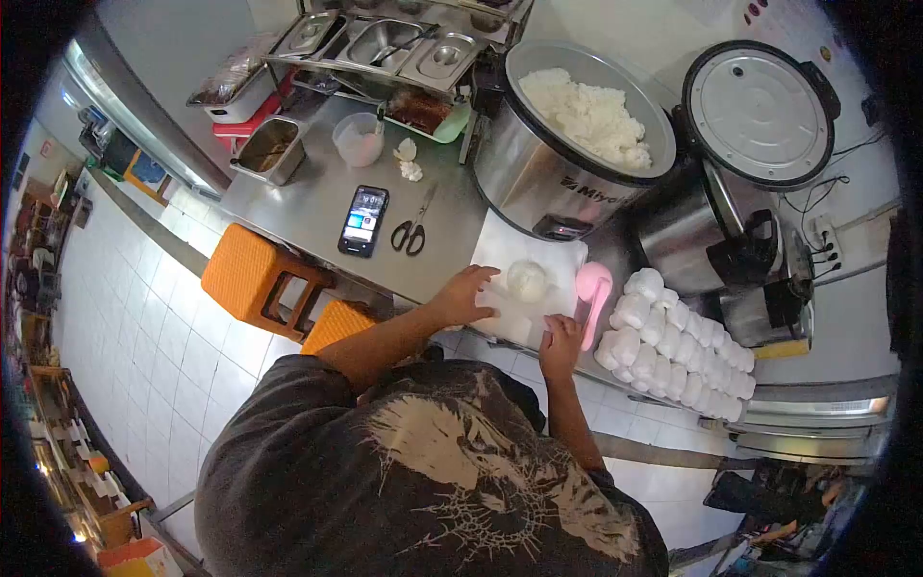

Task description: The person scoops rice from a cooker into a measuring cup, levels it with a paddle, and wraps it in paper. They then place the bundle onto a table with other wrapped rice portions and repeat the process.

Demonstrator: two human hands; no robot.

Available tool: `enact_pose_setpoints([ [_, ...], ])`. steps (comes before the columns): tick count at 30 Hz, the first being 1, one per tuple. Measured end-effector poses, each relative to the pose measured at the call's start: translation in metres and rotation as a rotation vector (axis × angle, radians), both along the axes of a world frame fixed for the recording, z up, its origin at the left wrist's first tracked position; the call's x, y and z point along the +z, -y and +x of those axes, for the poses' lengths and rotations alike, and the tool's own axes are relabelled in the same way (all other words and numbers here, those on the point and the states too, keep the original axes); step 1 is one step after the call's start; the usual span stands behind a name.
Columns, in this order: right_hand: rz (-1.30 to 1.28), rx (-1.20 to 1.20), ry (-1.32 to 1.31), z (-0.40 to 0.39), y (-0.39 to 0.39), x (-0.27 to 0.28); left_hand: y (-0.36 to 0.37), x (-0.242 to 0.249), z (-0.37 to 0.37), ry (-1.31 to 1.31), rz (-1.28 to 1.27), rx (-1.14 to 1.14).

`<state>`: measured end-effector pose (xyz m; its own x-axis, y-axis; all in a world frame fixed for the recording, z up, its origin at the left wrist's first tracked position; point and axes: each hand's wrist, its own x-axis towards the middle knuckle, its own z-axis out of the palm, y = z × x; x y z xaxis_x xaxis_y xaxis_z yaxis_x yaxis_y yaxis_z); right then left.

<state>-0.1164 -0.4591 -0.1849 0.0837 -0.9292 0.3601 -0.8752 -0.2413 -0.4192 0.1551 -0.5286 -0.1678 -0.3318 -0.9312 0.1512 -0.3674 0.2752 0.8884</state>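
A dome of white rice (527, 281) rests on a sheet of white wrapping paper (514, 313) at the counter's near edge. At the paper's left side is my left hand (466, 296), its thumb and fingers apart and touching the sheet. My right hand (561, 343) is at the near right edge of the paper, with its fingers closed on that edge. Just beyond the right hand lies a pink rice scoop (593, 286). White wrapped packets (673, 346) are piled in rows to the right.
A large cooker (538, 183) full of rice stands behind the paper. Another steel pot (673, 231) and a round lid (760, 111) are at right. Scissors (411, 234), a phone (364, 221) and a pink-tinted tub (359, 139) are on the counter. Orange stools (252, 274) stand below.
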Motion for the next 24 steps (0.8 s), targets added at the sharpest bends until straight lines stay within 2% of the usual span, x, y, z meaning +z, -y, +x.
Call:
enact_pose_setpoints([
  [1,-0.017,0.014,0.023,-0.002,-0.001,0.004,-0.003,0.008,0.004,0.121,-0.137,-0.06],
  [4,-0.013,0.042,0.029,-0.012,-0.001,0.01,0.006,-0.037,0.01,0.347,-0.095,-0.089],
  [7,0.085,0.167,0.154,-0.027,-0.008,0.021,-0.011,-0.003,0.026,0.505,-0.167,-0.228],
  [10,0.067,0.212,0.313,-0.041,-0.017,0.017,-0.037,0.028,0.028,0.405,-0.402,-0.196],
  [13,0.405,-0.069,0.617,-0.036,-0.022,0.037,-0.036,0.003,0.015,-0.027,-0.236,-0.06],
  [14,0.415,-0.107,0.756,-0.04,-0.016,0.024,-0.033,-0.012,0.011,-0.088,-0.062,0.004],
  [16,0.373,-0.164,0.677,-0.035,-0.001,0.03,-0.025,-0.036,0.005,-0.199,0.286,0.142],
  [20,0.299,-0.209,0.39,-0.038,0.029,0.005,-0.012,-0.007,-0.003,0.109,0.377,0.23],
  [22,0.241,-0.241,0.359,-0.036,0.034,-0.007,-0.005,-0.02,-0.003,0.215,0.404,0.209],
  [24,0.188,-0.299,0.354,-0.032,0.034,-0.02,-0.001,-0.063,0.002,0.094,0.445,0.214],
])
